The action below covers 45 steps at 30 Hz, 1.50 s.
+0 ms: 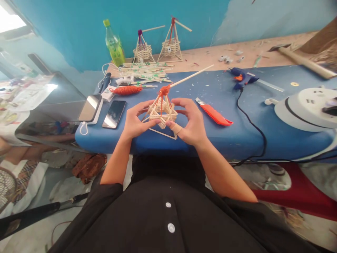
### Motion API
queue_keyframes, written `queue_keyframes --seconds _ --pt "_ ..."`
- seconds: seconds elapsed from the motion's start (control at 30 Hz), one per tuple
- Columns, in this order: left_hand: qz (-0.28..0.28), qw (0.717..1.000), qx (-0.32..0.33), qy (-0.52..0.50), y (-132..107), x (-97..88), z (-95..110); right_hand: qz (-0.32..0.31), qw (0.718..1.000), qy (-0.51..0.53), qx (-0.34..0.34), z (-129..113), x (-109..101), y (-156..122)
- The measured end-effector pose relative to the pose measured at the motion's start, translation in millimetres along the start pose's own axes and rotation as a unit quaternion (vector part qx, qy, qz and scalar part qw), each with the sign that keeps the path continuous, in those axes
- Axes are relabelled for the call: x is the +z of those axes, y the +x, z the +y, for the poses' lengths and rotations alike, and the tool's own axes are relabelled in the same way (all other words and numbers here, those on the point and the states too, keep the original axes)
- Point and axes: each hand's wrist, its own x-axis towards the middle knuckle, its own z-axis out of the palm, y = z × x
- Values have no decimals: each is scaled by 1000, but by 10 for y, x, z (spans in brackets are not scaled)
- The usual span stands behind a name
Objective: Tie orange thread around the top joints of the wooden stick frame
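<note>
A small model built from wooden sticks (163, 111) stands on the blue table top (226, 140) near its front edge. Orange thread binds its peak, and one long stick slants up to the right from there. My left hand (135, 121) grips the model's left side with curled fingers. My right hand (191, 123) closes on its right side, the thumb with a plaster pressed on the base.
An orange utility knife (214, 113) lies right of my hands. A blue glue gun (240, 76) and its black cable sit further right, beside a white socket reel (308, 107). Two phones (113, 113), an orange thread spool (126, 90), loose sticks, a green bottle (114, 44) and two finished stick models (171, 44) lie behind.
</note>
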Motion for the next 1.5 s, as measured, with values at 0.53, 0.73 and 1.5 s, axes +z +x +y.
queue_keyframes --seconds 0.53,0.73,1.5 --pt "45 918 361 157 619 -46 558 67 997 -32 -25 -539 -30 662" --pt "77 902 402 135 704 18 506 46 999 -13 -10 -576 -4 720" --pt "138 977 148 69 535 326 464 71 995 -53 -41 -526 175 672"
